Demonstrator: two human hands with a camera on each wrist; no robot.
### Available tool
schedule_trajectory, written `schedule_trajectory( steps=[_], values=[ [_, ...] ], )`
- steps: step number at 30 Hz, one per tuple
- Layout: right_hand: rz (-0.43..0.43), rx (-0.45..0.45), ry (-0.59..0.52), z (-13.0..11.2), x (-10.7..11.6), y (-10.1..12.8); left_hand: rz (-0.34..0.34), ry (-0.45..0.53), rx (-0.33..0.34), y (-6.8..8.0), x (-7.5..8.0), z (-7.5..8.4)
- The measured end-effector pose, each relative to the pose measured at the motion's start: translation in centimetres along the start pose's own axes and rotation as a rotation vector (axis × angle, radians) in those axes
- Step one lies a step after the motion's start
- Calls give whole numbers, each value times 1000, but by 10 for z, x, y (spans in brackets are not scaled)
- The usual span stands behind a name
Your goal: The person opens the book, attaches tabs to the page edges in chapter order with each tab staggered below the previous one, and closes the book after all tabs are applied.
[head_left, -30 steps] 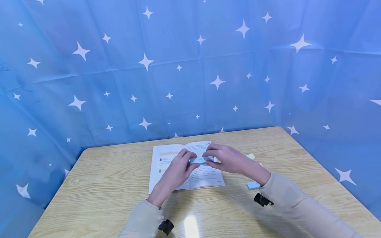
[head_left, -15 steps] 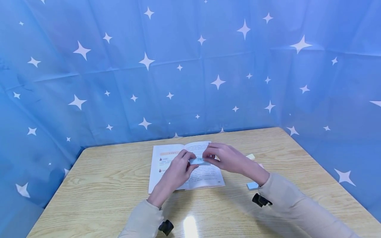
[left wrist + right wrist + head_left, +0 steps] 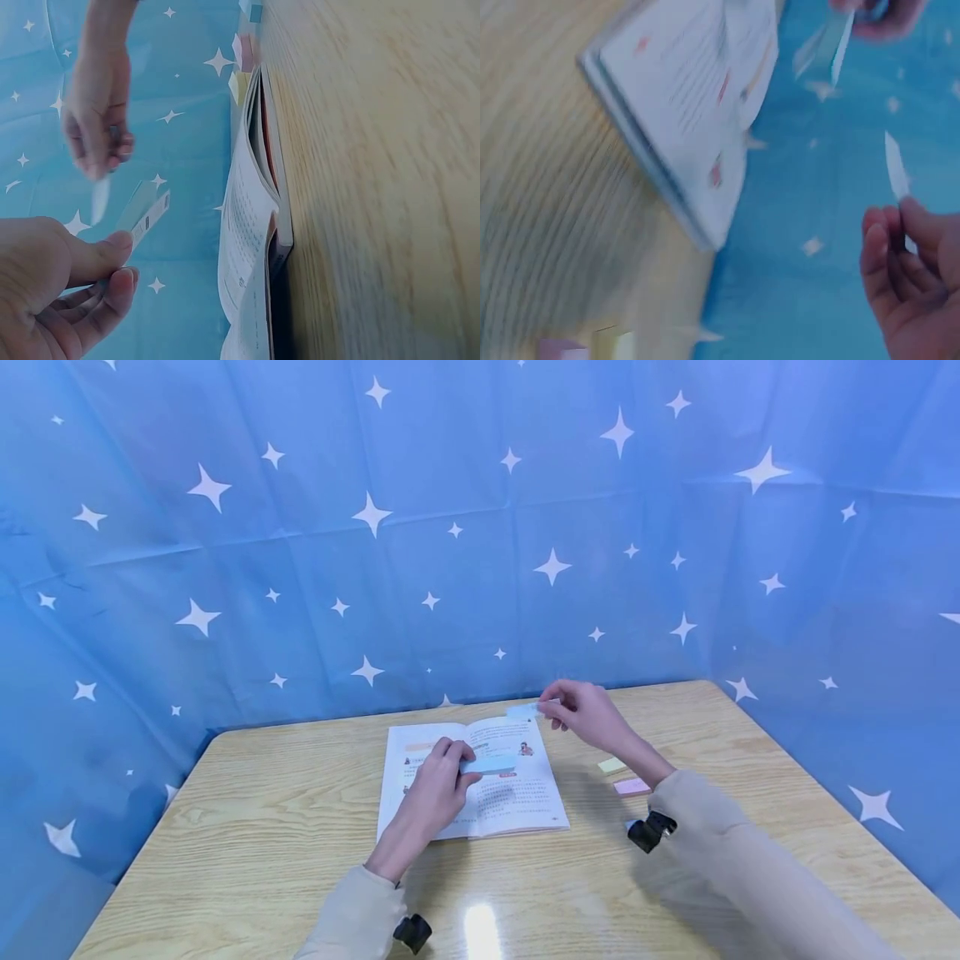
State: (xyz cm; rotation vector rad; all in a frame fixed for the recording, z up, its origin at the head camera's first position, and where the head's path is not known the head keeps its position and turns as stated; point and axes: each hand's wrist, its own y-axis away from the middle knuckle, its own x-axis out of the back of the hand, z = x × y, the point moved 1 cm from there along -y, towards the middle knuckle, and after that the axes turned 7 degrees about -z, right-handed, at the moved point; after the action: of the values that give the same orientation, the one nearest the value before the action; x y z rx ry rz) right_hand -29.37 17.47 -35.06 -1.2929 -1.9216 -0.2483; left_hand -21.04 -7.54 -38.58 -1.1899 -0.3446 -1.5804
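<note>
My left hand (image 3: 459,763) pinches a small pad of blue sticky notes (image 3: 489,765) just above the open book (image 3: 517,797). My right hand (image 3: 552,706) is raised over the book's far right corner and pinches one loose blue note (image 3: 523,711) between thumb and fingers. In the left wrist view the pad (image 3: 148,214) sticks out from the left hand (image 3: 118,259), and the right hand (image 3: 101,154) dangles the note (image 3: 100,199) behind it. In the blurred right wrist view the right hand (image 3: 891,225) pinches the note (image 3: 895,169).
The book lies open on a wooden table (image 3: 262,827). A yellow pad (image 3: 611,765) and a pink pad (image 3: 632,787) lie to the right of the book, near my right forearm. Blue star-printed cloth (image 3: 480,527) walls in the table at the back and sides.
The hands, together on the blue pad before, have parted. The right hand has pulled one note off and lifted it towards the far right; the left hand keeps the pad.
</note>
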Motion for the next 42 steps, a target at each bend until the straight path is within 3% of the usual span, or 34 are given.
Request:
schedule_trajectory(
  steps=[5,10,14,22,33,42],
  values=[
    [-52,-209,-71,29,1,-12,-20,7,13,1,-2,-3],
    [-127,-317,-174,46,-4,-20,-38,5,12,1,-3,-4],
    [-120,-340,-194,53,-8,-26,-45,7,7,1,-3,-4],
    [-78,-394,-127,68,-20,-33,-48,20,-4,3,-4,-6],
    [-69,-372,-82,81,-31,-37,-49,5,-6,4,-4,-7],
    [-68,-428,-47,85,-39,-39,-54,39,4,4,-6,-8]
  ],
)
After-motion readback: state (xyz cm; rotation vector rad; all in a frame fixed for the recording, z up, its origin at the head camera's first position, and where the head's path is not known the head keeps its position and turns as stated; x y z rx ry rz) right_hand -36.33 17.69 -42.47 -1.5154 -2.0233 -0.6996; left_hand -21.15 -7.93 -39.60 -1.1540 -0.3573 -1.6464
